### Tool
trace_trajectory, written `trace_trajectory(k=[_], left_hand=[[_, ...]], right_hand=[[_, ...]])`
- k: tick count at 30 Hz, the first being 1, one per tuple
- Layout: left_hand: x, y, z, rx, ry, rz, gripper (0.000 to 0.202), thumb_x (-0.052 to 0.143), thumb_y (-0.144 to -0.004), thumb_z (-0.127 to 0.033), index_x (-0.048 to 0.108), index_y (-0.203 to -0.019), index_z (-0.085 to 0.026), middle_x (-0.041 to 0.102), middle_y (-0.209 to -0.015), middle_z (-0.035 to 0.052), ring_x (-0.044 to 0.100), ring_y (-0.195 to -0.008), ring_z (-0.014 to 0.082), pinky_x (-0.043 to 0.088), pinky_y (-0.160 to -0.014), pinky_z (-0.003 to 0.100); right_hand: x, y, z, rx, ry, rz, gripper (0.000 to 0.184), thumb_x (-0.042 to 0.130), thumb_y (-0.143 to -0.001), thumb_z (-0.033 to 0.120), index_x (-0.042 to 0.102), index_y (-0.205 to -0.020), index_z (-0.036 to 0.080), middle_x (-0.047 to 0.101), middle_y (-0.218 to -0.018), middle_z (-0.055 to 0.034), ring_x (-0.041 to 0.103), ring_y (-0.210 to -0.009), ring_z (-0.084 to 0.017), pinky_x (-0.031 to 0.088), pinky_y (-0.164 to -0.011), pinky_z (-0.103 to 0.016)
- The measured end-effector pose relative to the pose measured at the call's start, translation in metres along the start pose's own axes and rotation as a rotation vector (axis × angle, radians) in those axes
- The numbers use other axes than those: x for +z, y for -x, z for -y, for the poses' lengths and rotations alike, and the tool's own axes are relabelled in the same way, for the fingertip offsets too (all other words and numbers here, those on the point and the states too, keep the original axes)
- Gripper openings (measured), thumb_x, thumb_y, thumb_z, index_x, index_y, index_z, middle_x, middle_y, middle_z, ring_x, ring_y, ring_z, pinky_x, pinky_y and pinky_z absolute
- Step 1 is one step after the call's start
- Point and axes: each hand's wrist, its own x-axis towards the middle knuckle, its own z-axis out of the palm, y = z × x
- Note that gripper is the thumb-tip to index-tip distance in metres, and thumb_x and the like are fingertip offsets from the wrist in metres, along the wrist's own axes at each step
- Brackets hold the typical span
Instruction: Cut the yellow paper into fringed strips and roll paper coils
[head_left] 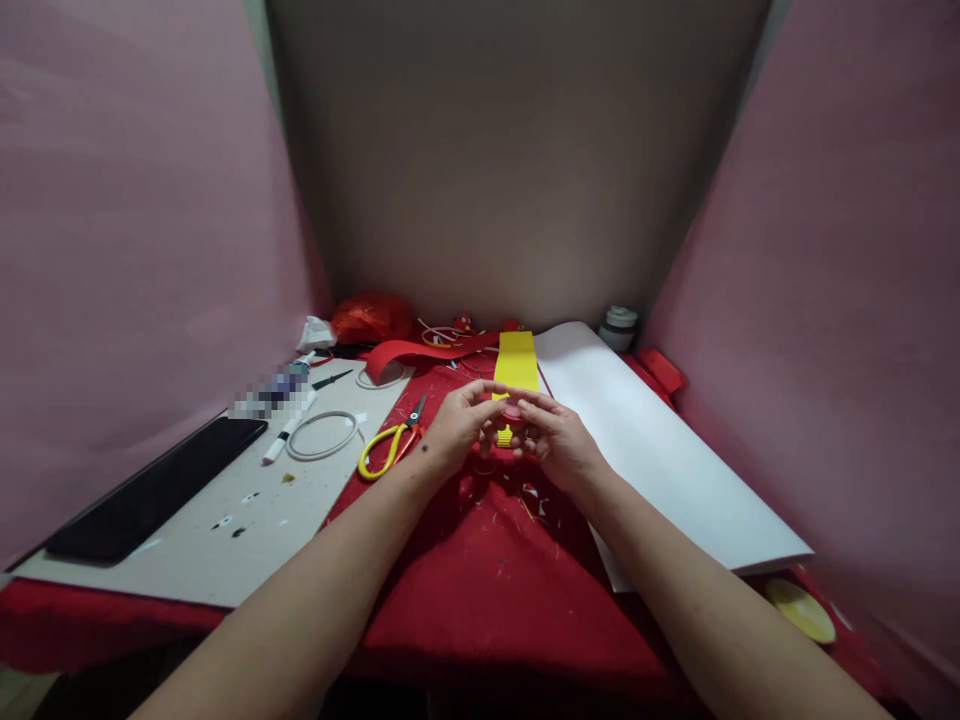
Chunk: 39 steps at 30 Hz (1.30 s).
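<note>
Over the middle of the red cloth, my left hand [465, 428] and my right hand [553, 432] meet with their fingers curled. Both are closed around a small red round piece [512, 411], whose exact kind I cannot make out. Just below it shows a yellow piece with a ridged or fringed edge [505, 437], partly hidden by my fingers. Behind my hands lies a flat yellow strip [517, 360]. Yellow-handled scissors [390, 452] rest close to my left wrist, their blades partly open.
A grey board [315, 510] on the left bears a black flat case [161, 490], a white marker [279, 444] and a wire ring [323, 436]. White sheets [660, 450] lie right. A red strip [427, 352], red plastic bag [373, 318] and lidded jar [618, 327] stand behind.
</note>
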Motion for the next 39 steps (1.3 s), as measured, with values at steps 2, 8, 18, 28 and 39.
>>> trace_trajectory(k=[2,8,18,28,39], left_hand=[[-0.002,-0.001,0.001,-0.049,0.050,0.009,0.024,0.063,-0.068,-0.023,0.059,-0.091,-0.014,0.058,-0.060,-0.0024,0.044,-0.037,0.0058,0.035,-0.035,0.019],[-0.008,-0.007,0.006,-0.123,0.183,0.085,0.019,0.061,-0.071,-0.024,0.064,-0.082,-0.009,0.059,-0.061,0.0029,0.046,-0.041,0.0071,0.033,-0.033,0.018],[-0.012,-0.010,0.002,-0.297,0.358,0.089,0.014,0.060,-0.072,-0.022,0.063,-0.079,-0.010,0.049,-0.049,-0.0020,0.045,-0.041,0.0072,0.035,-0.040,0.020],[-0.012,-0.010,0.003,-0.370,0.413,0.129,0.015,0.050,-0.081,-0.018,0.061,-0.075,-0.011,0.051,-0.051,0.0008,0.043,-0.039,0.0061,0.033,-0.037,0.017],[-0.012,-0.011,0.006,-0.316,0.346,0.155,0.021,0.049,-0.086,-0.029,0.059,-0.080,-0.011,0.056,-0.059,0.0044,0.050,-0.044,0.0096,0.037,-0.036,0.018]], right_hand=[[0.001,0.000,0.001,0.012,-0.027,0.013,0.027,0.069,-0.070,0.025,0.066,-0.095,0.015,0.068,-0.074,-0.0037,0.058,-0.050,-0.012,0.046,-0.047,-0.025],[0.001,-0.001,0.001,0.049,-0.125,0.056,0.018,0.059,-0.075,0.025,0.065,-0.089,0.015,0.069,-0.074,-0.0061,0.059,-0.051,-0.014,0.048,-0.049,-0.028],[0.001,0.001,0.001,-0.026,-0.076,0.085,0.033,0.064,-0.062,0.011,0.062,-0.095,0.014,0.070,-0.074,-0.0066,0.064,-0.056,-0.017,0.052,-0.057,-0.032],[0.003,0.003,-0.002,-0.255,0.371,-0.048,0.022,0.065,-0.075,0.036,0.065,-0.087,0.018,0.054,-0.051,0.0057,0.042,-0.037,-0.007,0.033,-0.037,-0.021],[-0.002,-0.003,0.001,-0.361,0.458,-0.137,0.024,0.073,-0.065,0.039,0.071,-0.078,0.019,0.066,-0.071,-0.0020,0.056,-0.064,-0.016,0.042,-0.061,-0.030]])
